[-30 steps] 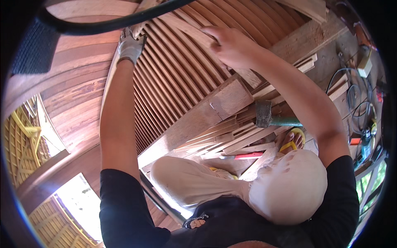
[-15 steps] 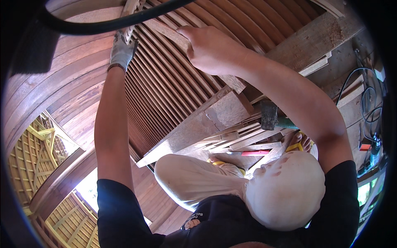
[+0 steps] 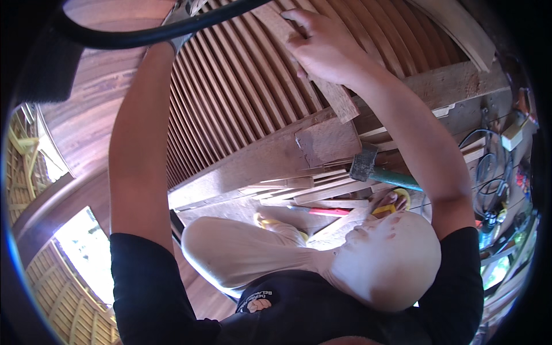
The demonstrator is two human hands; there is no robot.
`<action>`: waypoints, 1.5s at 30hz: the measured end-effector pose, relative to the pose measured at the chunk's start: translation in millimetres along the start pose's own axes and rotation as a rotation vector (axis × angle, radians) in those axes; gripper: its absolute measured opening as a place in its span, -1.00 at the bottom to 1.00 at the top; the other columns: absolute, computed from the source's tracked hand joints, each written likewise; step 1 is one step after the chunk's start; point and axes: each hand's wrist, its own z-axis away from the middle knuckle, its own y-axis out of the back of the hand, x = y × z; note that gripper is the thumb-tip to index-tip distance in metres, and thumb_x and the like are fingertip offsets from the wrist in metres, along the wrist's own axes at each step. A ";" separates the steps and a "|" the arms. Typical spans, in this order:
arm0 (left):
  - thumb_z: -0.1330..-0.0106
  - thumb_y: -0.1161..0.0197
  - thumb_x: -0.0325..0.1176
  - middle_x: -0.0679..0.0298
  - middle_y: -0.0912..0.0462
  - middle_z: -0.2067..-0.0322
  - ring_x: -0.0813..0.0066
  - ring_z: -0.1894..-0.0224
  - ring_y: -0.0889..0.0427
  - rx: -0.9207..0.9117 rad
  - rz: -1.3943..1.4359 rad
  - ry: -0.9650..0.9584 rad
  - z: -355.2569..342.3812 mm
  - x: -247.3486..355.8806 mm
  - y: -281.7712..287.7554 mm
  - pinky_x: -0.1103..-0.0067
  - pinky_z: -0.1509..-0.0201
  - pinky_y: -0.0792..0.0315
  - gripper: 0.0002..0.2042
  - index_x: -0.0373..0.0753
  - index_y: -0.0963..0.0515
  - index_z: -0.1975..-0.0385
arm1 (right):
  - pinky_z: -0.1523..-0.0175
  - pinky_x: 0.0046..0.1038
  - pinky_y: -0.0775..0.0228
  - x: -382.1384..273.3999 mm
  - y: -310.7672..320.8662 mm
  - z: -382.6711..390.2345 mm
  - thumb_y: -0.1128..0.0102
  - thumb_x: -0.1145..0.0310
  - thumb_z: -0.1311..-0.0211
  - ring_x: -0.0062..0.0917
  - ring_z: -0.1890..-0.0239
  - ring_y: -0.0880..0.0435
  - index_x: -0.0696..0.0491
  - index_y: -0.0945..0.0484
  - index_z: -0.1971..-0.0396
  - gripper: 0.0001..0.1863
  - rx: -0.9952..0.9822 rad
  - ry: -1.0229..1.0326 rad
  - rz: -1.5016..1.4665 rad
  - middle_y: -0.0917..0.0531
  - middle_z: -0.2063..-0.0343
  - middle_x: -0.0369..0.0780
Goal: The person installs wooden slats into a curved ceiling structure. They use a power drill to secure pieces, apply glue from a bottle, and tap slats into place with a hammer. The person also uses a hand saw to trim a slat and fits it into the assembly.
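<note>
My right hand (image 3: pixel 330 52), bare, grips a short flat wooden strip (image 3: pixel 339 100) by its side. The strip lies slanted across a row of closely spaced wooden slats (image 3: pixel 224 86), its near end above a thick wooden beam (image 3: pixel 247 152). My left hand (image 3: pixel 183 40) reaches to the far end of the slats and wears a pale glove. A black curved cable (image 3: pixel 167 34) in front and the picture's top edge hide most of it, so its fingers do not show.
A hammer (image 3: pixel 363 163) with a green handle rests right of the beam. Near my feet are loose wood strips (image 3: pixel 322 192) and a red-handled tool (image 3: pixel 328 211). Black cords (image 3: pixel 489 172) lie far right. Curved planks (image 3: pixel 103 86) form a wall at left.
The view has shifted. Both hands sit higher in the picture, and my left hand has slipped mostly behind the black cable. My right hand still holds the strip, now further right.
</note>
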 end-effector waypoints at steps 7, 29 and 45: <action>-0.40 -0.27 0.11 0.05 -0.50 -0.31 0.22 -0.40 -0.44 -0.233 0.922 0.098 178.7 104.2 35.2 0.36 -0.48 -0.36 -0.34 -0.26 -0.44 -0.33 | 0.34 -0.44 -0.58 13.6 -7.4 3.1 -0.12 0.39 -0.46 -0.56 0.48 -0.65 0.13 -0.26 -0.43 -0.41 0.041 -0.051 -0.336 -0.64 0.35 -0.17; 0.21 -0.53 0.26 0.22 -0.52 -0.10 0.14 -0.24 -0.45 0.002 0.590 -0.014 329.7 175.6 -14.7 0.07 -0.27 -0.33 -0.18 0.01 -0.59 -0.14 | 0.30 -0.45 -0.63 24.7 -22.1 -9.1 -0.10 0.42 -0.50 -0.54 0.39 -0.72 0.26 -0.25 -0.41 -0.44 -0.091 0.056 -0.359 -0.72 0.32 -0.11; 0.19 -0.53 0.22 0.17 -0.49 -0.13 0.06 -0.26 -0.40 -0.029 0.631 -0.030 332.6 176.6 -10.6 0.03 -0.27 -0.33 -0.19 -0.02 -0.59 -0.14 | 0.20 -0.44 -0.63 10.2 -34.8 -9.4 -0.14 0.48 -0.48 -0.49 0.34 -0.74 0.29 -0.25 -0.33 -0.49 -0.080 0.093 -0.499 -0.73 0.29 -0.07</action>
